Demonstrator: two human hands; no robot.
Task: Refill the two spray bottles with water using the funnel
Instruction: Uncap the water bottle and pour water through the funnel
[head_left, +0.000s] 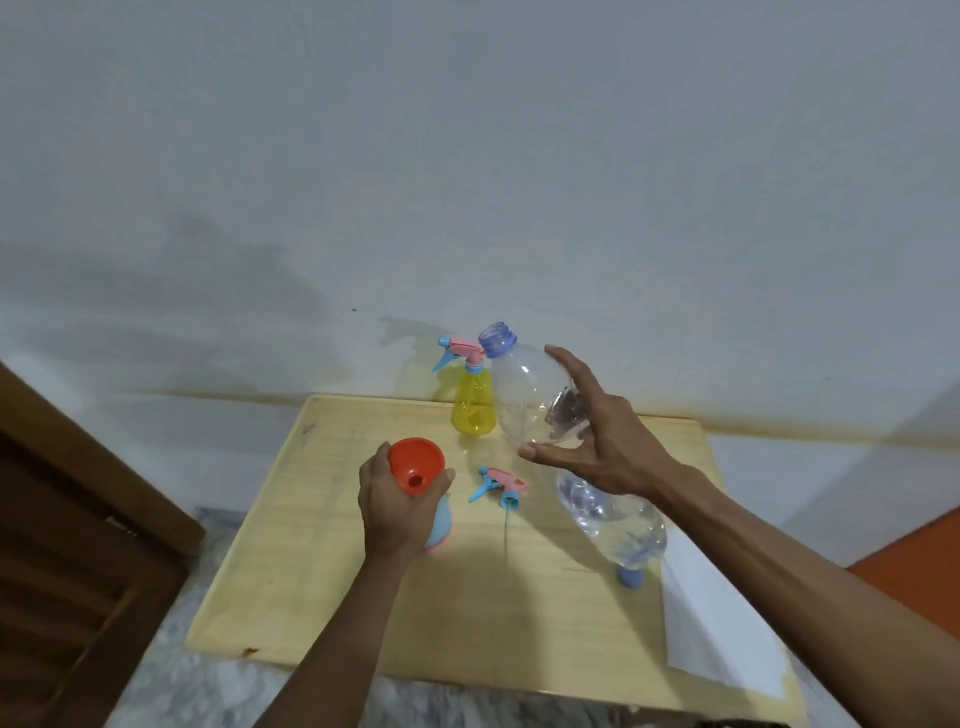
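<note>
My left hand (389, 504) grips the neck of a light-blue spray bottle (441, 525) standing on the wooden table (322, 582), with an orange funnel (415, 460) seated in its mouth. My right hand (597, 436) holds a large clear water bottle (524, 389) by its middle, tilted with the open mouth up and to the left. Water sits in its lower end (618, 525). A yellow spray bottle (470, 405) with its pink-and-blue spray head on stands at the back. A detached spray head (501, 486) with its tube lies between my hands.
A small blue cap (631, 577) lies on the table under the water bottle's base. A white sheet (717, 629) covers the table's right side. A white wall rises just behind the table. A brown wooden door (67, 545) stands at the left.
</note>
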